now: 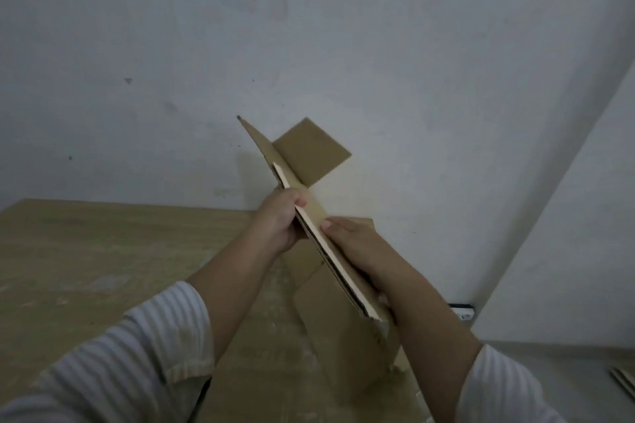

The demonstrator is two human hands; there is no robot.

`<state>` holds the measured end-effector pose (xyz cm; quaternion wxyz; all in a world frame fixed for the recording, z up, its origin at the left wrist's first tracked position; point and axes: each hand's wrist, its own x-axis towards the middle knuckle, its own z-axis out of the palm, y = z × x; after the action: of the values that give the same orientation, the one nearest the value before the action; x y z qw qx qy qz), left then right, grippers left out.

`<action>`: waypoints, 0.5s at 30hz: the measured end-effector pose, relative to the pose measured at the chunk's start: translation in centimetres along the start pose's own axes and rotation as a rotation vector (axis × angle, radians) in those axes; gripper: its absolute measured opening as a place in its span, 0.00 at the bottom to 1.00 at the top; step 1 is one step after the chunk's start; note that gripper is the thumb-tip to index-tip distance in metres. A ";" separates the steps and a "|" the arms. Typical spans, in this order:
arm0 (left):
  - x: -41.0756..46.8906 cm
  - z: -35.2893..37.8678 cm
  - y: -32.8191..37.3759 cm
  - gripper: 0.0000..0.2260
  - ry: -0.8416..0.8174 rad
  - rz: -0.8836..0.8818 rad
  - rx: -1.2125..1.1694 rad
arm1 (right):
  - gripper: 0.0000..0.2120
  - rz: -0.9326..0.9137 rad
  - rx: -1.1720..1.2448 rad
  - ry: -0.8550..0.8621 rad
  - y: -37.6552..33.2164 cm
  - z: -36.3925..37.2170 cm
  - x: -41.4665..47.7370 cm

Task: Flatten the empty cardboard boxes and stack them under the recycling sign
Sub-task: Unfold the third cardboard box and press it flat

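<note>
A brown cardboard box [311, 153], pressed nearly flat, stands on edge above the wooden table [86, 251], seen from its thin side. One flap sticks out to the right near its top. My left hand [278, 221] grips the folded panels from the left, fingers curled over the edge. My right hand [354, 244] presses against the right face, thumb on the edge. A lower flap [343, 347] hangs down toward the table. No recycling sign is in view.
A scuffed white wall [309, 45] rises right behind the table. The floor lies to the right, where the edge of some flat cardboard [623, 383] shows at the frame's border. A wall socket [462, 310] sits low in the corner.
</note>
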<state>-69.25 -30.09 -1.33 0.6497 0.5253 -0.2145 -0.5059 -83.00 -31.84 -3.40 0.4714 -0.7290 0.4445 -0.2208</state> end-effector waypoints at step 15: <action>-0.3 -28.7 2.8 0.08 0.106 -0.128 0.142 | 0.23 -0.026 -0.206 -0.007 -5.9 29.8 0.4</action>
<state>-44.91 -16.62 -8.93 0.5877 0.6086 -0.1810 -0.5014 -58.11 -16.64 -11.92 0.3927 -0.7800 0.4536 -0.1776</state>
